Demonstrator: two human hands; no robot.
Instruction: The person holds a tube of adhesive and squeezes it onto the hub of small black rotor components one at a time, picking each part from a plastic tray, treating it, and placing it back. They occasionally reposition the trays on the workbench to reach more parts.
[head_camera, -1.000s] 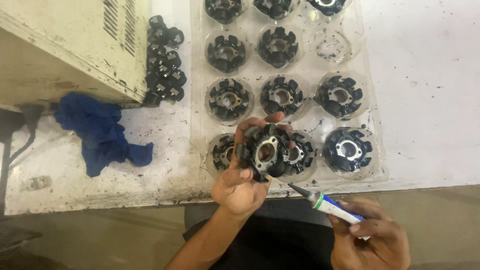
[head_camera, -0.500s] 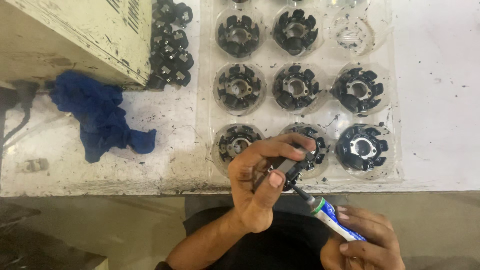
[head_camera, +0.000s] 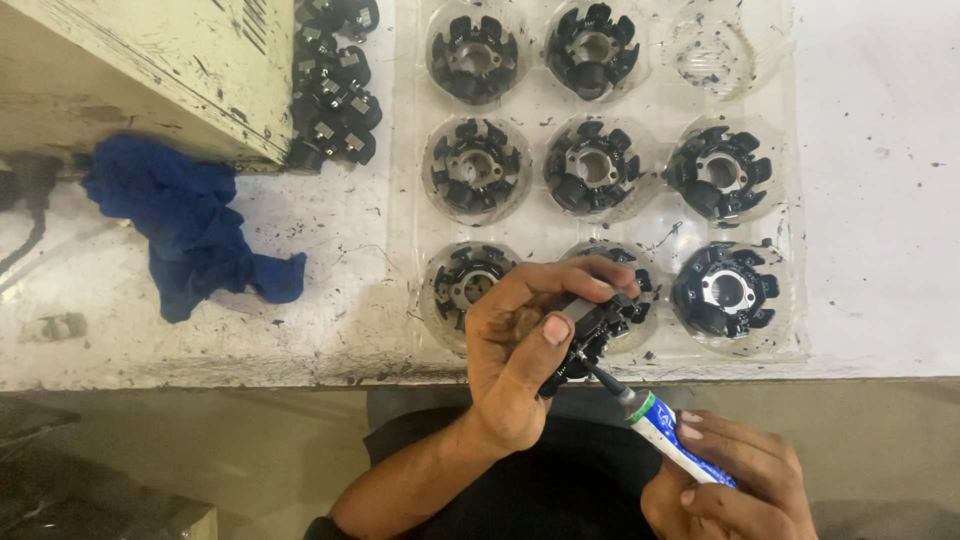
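Observation:
My left hand (head_camera: 520, 350) grips a black ring-shaped part (head_camera: 598, 335) with several teeth, held on edge over the table's front edge. My right hand (head_camera: 725, 480) holds a small white, green and blue tube (head_camera: 670, 432) low at the right. The tube's thin dark nozzle touches the side of the held part. Just behind my hands lies a clear plastic tray (head_camera: 655, 235) whose round pockets hold several similar black parts, such as the one at the front right (head_camera: 727, 291). The back right pocket (head_camera: 728, 45) holds no part.
A blue rag (head_camera: 190, 225) lies crumpled on the dirty white table (head_camera: 880, 200) at the left. A cream metal box (head_camera: 150, 70) stands at the back left, with a pile of black parts (head_camera: 335, 95) beside it. A dark cable (head_camera: 25, 200) hangs at the far left.
My left hand has turned the black part from face-up to on edge and lowered it toward the table edge. The tube's nozzle has come up against the part's side.

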